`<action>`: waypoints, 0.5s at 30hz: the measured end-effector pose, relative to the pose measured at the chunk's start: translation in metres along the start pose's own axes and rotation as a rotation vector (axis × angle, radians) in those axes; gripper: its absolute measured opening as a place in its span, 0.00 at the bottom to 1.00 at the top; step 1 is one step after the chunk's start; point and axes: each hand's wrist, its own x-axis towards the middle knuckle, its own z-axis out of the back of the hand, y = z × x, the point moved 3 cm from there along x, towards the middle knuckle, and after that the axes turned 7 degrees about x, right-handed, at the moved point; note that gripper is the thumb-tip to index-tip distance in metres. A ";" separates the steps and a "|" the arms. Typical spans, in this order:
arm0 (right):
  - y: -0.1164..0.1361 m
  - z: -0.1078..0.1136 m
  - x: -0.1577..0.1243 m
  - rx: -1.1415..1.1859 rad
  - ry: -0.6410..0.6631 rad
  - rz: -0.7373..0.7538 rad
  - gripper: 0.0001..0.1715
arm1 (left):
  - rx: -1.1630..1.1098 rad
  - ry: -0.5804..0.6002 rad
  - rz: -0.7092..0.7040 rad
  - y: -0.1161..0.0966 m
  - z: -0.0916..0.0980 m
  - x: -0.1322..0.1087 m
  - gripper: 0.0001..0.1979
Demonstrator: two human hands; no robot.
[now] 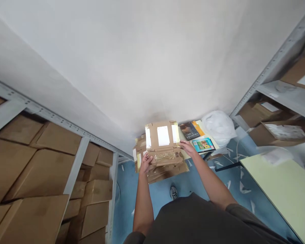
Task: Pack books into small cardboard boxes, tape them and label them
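Observation:
A flattened brown cardboard box (162,140) with white labels and shiny tape lies on a pile of flattened cardboard (165,169) against the white wall. My left hand (145,162) grips its left edge, fingers curled over the cardboard. My right hand (186,146) holds its right edge, fingers closed on it. Both forearms reach forward from my dark shirt.
Books (193,130) and a colourful one (203,144) lie on a pale table beside a white plastic bag (218,125). Metal shelving with cardboard boxes (35,169) stands left, more shelves (277,108) right. A pale green tabletop (284,183) is near right. Paper scraps litter the blue floor (218,183).

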 end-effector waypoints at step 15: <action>0.140 0.377 -0.277 0.087 -0.561 0.300 0.31 | 0.223 0.702 -0.018 0.017 -0.460 -0.051 0.33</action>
